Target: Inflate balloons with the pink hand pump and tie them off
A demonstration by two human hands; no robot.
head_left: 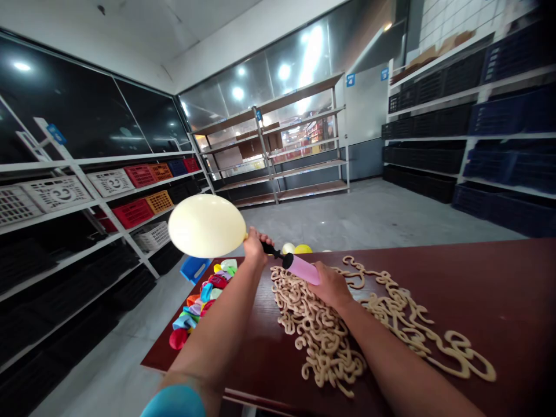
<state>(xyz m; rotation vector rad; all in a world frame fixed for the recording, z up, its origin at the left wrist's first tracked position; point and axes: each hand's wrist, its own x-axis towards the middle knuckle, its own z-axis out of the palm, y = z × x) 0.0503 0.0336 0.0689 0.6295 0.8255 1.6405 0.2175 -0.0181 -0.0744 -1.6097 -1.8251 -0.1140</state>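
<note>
**Swollen balloon (207,226) beside the pump (303,270)**

On my feed, the left grip (256,246) is closed around the balloon's neck and the pump's black end; how they join is hidden. My right grip (330,285) is wrapped round the pump's pink body. The cream balloon sticks out leftward in the air. On the bench (499,289), beige curls (315,318) lie below the pump, limp balloons (207,295) to the left.
</note>
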